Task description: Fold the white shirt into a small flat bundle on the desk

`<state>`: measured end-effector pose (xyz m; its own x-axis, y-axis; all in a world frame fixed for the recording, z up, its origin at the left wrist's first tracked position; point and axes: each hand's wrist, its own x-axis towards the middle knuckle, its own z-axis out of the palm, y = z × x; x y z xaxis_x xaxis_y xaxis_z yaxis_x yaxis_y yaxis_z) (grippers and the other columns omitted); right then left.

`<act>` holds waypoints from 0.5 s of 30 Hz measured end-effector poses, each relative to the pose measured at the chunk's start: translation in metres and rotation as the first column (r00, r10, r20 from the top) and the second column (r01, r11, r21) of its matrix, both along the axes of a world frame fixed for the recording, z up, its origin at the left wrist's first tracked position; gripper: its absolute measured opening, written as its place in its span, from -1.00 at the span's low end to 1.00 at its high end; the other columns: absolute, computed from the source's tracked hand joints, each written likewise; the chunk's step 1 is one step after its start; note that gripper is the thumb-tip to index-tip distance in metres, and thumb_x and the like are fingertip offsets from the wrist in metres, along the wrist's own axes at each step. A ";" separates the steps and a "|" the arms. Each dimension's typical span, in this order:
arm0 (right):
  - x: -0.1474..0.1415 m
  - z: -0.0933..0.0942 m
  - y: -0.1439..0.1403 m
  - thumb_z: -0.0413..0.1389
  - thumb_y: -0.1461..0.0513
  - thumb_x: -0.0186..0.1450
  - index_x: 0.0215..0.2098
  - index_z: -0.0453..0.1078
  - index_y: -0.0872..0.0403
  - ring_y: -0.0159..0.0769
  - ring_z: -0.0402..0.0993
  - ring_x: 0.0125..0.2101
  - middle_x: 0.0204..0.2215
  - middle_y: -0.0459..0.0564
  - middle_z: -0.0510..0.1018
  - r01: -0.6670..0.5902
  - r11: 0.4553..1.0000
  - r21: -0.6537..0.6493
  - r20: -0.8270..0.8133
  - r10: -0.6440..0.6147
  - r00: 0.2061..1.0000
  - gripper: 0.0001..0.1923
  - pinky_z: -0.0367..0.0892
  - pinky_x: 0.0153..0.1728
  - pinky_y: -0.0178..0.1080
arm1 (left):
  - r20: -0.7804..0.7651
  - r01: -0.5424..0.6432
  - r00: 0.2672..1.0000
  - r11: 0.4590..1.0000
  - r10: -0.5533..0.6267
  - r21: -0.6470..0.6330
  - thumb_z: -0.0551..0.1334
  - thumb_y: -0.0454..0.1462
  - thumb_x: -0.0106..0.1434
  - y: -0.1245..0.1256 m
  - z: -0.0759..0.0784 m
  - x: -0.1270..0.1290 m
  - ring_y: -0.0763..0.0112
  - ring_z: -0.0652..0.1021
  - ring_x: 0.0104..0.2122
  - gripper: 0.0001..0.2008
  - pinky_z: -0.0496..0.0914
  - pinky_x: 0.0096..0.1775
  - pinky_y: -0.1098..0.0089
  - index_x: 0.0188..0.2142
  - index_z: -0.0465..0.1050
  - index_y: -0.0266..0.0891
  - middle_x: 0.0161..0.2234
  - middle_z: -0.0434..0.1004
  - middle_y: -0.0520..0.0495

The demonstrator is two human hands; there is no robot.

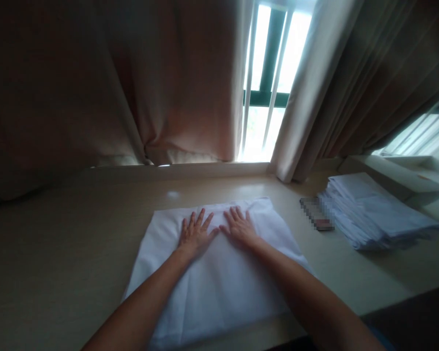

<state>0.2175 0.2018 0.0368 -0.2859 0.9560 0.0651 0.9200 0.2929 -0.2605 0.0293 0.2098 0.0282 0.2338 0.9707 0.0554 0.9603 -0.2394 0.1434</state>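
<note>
A rectangular folded white cloth (223, 292) lies flat on the pale, wood-toned desk (76, 263), directly in front of the person and before a window (263, 63) framed by heavy, brownish fabric curtains (190, 97). The left hand (195, 236) and the right hand (240, 227) rest palm down near its far edge, thumbs almost meeting. Each grip is released: fingers spread, nothing pinched. The step in hand appears to be pressing and smoothing the layers, as soft creases show in the nearer part. The next move probably calls for even, light pressure along those creases, without dragging the layers askew. To the right, beside a small, flat, pixelated object (316, 214), sits a thick stack of folded white fabric (378, 207).
</note>
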 end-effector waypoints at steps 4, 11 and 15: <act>0.006 -0.001 0.001 -0.35 -0.19 0.38 0.38 -0.09 -0.02 -0.06 -0.41 0.36 0.38 0.02 -0.18 0.033 0.999 -0.029 0.001 -0.033 0.999 -0.26 -0.45 0.25 0.14 | 0.000 -0.020 1.000 1.000 0.020 -0.015 -0.17 0.25 0.23 0.001 -0.003 -0.003 -0.04 -0.13 0.35 -0.26 -0.24 0.25 -0.12 0.33 -0.12 0.12 0.40 -0.31 0.02; 0.004 0.000 0.004 -0.39 -0.23 0.35 0.39 -0.14 -0.04 -0.09 -0.46 0.36 0.39 -0.01 -0.24 0.023 0.997 -0.076 -0.007 -0.024 1.000 -0.22 -0.47 0.25 0.13 | -0.028 0.000 1.000 1.000 0.000 -0.024 -0.15 0.23 0.24 0.004 0.006 -0.017 0.04 -0.13 0.36 -0.26 -0.24 0.26 -0.05 0.33 -0.08 0.07 0.40 -0.24 -0.06; 0.006 0.001 0.004 -0.40 -0.23 0.35 0.39 -0.15 -0.03 -0.09 -0.46 0.36 0.39 0.00 -0.24 0.022 0.996 -0.086 -0.016 -0.024 1.000 -0.21 -0.47 0.25 0.13 | -0.083 -0.149 0.984 0.982 0.159 0.116 -0.15 0.23 0.23 -0.005 -0.001 -0.074 -0.03 -0.15 0.35 -0.25 -0.26 0.23 -0.13 0.32 0.00 0.01 0.39 -0.19 -0.16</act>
<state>0.2239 0.2054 0.0377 -0.2631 0.9647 -0.0128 0.9214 0.2474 -0.2996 -0.0452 0.2046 0.0269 0.0907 0.9848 0.1479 0.9947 -0.0968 0.0345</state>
